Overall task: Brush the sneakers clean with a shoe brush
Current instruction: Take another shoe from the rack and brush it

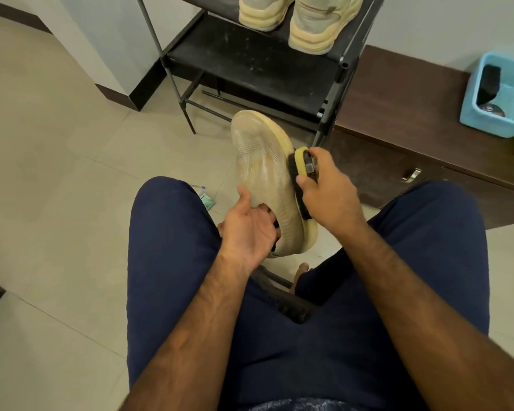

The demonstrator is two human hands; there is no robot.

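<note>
— Where's the shoe being worked on?

— Dead centre of the frame: 1 pale mesh sneaker (261,173), held in the air above the tiled floor (72,173), between the person's knees. The toe points toward the top of the picture and the mesh side is turned up.

— Why tipped like that?

— I'd say so the strip where mesh meets sole faces the shoe brush (300,161). Its dark bristles lie against the sneaker's right-hand edge, yellow back outward.

— And the hands?

— The right hand (330,197) is wrapped round the brush, fingers over the far side and thumb on the near one. The left hand (247,229) has its fingers tucked into the shoe's opening, thumb outside on the mesh. That looks like bracing from within, so the soft upper doesn't cave under the strokes.

— Anything else nearby?

— 2 more cream sneakers (309,25) sit heels toward us on the black shoe rack (250,63), top centre. I can't tell whether they're done or waiting. At the upper right a blue tub (472,114) stands on a dark low cabinet (398,99), holding something dark and a tin. It's on the brush-hand side, likely for easy reach.
</note>
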